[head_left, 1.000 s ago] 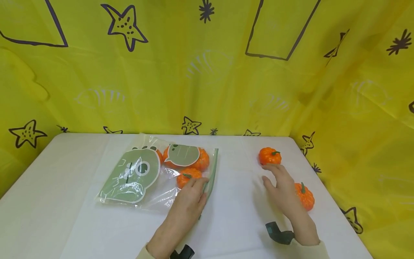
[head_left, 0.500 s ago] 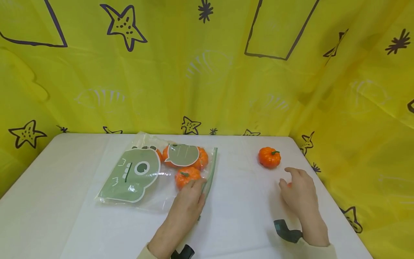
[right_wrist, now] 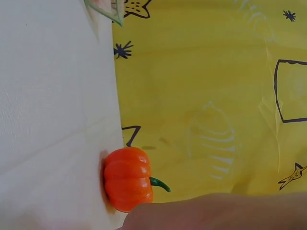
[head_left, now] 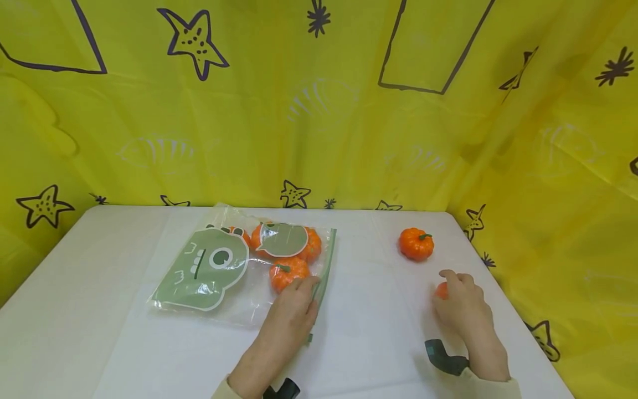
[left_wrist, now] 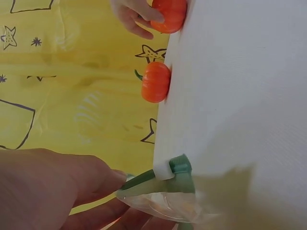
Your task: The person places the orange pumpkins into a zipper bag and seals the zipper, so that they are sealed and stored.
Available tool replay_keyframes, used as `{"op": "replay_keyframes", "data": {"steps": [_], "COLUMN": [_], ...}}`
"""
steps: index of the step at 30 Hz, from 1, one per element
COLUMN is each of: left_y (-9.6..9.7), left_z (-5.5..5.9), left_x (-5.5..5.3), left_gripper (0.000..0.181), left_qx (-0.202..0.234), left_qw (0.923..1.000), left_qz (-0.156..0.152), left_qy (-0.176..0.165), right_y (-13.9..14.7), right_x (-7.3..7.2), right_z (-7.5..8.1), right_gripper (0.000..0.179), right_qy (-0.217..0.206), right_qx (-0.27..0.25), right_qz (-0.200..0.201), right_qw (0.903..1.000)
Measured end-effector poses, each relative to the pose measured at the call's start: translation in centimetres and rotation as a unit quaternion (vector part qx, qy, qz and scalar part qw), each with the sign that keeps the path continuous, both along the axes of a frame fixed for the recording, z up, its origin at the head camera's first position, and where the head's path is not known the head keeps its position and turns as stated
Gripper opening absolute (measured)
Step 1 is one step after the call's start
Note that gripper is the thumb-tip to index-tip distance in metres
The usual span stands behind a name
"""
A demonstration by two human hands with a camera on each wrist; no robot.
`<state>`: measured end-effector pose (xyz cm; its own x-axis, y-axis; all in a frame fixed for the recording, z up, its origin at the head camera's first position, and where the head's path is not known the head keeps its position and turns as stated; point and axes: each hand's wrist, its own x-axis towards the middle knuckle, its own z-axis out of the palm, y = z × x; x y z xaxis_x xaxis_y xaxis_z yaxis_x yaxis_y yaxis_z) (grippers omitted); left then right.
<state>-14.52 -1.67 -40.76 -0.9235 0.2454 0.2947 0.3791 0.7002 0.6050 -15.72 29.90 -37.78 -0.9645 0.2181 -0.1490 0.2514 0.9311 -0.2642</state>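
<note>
My left hand (head_left: 291, 313) pinches the green-edged opening of a clear zip bag (head_left: 259, 293) printed with green cartoon shapes. In the left wrist view the thumb lies on the bag's green zip strip (left_wrist: 139, 179) beside a white slider. Several orange toy pumpkins (head_left: 289, 274) lie inside the bag. At the right my right hand (head_left: 466, 305) has its thumb and fingers around another toy pumpkin (head_left: 442, 291), mostly hidden by the hand. That pumpkin (left_wrist: 172, 14) rests on the table in the left wrist view, fingers against it.
A further toy pumpkin (head_left: 416, 244) with a green stem sits at the back right of the white table (head_left: 369, 332). Yellow curtains (head_left: 339, 138) with starfish drawings hang behind and to the right. Dark wrist mounts (head_left: 446, 357) stick out beside both wrists.
My right hand has moved right and toward me, away from the back pumpkin, and its fingers have come down around the nearer one. The left hand stays at the bag's edge.
</note>
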Motion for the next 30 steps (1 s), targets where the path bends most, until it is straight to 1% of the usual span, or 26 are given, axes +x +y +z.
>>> {"op": "replay_keyframes", "data": {"steps": [5,11,16,20,24,30], "left_y": [0.0,0.0,0.1,0.2,0.3,0.4], "left_z": [0.1,0.1,0.2,0.2,0.2,0.3], "left_x": [0.0,0.0,0.1,0.0,0.0,0.1], "left_gripper": [0.033,0.033,0.032,0.032,0.032,0.032], "left_qx": [0.016,0.029,0.04,0.05,0.054,0.05], "left_qw": [0.9998,0.9996,0.9991,0.9986,0.9984,0.9986], "left_qz": [0.0,0.0,0.0,-0.002,-0.007,-0.009], "left_qy": [0.008,0.006,0.011,0.015,0.014,0.017], "right_y": [0.3,0.3,-0.2,-1.1,-2.6,-5.2], "right_x": [0.1,0.1,0.1,0.0,-0.2,-0.3], "right_z": [0.0,-0.1,-0.1,-0.1,-0.1,-0.4], "right_gripper": [0.058,0.057,0.058,0.059,0.059,0.052], "right_qy": [-0.002,-0.005,0.017,0.033,0.048,0.101], "right_qx": [-0.003,0.003,-0.014,-0.038,-0.059,-0.075], "right_qz": [0.0,0.005,0.019,0.042,0.072,0.122], "right_qw": [1.0,1.0,0.9996,0.9979,0.9945,0.9846]}}
